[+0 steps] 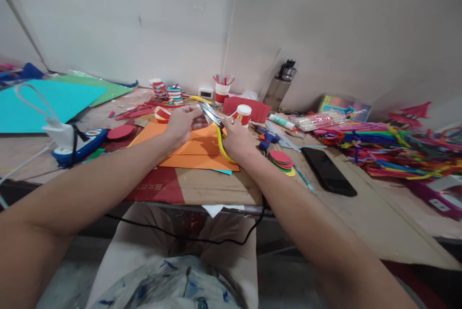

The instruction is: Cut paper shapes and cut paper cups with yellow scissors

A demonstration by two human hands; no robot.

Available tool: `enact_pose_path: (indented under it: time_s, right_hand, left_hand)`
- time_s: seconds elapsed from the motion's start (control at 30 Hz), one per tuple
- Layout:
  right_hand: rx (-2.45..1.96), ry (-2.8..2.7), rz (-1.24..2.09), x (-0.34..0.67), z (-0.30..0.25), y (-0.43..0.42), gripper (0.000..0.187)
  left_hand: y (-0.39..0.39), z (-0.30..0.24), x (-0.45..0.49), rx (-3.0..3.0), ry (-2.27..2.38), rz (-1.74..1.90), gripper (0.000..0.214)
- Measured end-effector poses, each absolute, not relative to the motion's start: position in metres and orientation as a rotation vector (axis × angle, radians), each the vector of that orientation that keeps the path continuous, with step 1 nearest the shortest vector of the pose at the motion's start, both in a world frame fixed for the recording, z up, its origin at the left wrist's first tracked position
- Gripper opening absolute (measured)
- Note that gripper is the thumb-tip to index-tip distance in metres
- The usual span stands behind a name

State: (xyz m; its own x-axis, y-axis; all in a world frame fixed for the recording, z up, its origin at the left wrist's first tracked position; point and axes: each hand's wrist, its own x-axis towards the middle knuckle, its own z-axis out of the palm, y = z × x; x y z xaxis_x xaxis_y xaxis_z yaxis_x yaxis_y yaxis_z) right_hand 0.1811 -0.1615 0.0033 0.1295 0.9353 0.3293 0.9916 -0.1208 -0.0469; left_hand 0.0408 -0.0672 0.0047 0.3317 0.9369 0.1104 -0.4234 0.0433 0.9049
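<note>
My right hand grips yellow-handled scissors, their metal blades pointing up and left toward my left hand. My left hand is closed, its fingers pinching a small piece I cannot make out right at the blade tips. Both hands hover over orange paper sheets lying on the cardboard-covered table. A small white glue bottle with a red label stands just behind my right hand.
Stacked paper circles, a black phone and a blue glue gun lie to the right. Colourful pipe cleaners fill the far right. A teal sheet, a tape dispenser and a water bottle stand around.
</note>
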Motion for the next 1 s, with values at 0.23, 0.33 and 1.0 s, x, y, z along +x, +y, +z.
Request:
enact_pose_path:
  time_s: [0.23,0.33,1.0]
  right_hand:
    - [-2.145,-1.916,-0.316,0.182,0.002,-0.159,0.039]
    - [-2.126,-1.926,-0.305,0.182,-0.001,-0.158,0.04]
    - [-2.156,-1.897,-0.311,0.18,0.003,-0.161,0.038]
  left_hand:
    - [-0.061,0.008,0.043,0.851,0.634,1.106,0.003]
    - [-0.056,0.008,0.045,0.762,0.655,1.115,0.003]
    - [-0.061,0.001,0.043,0.96,0.566,1.105,0.009]
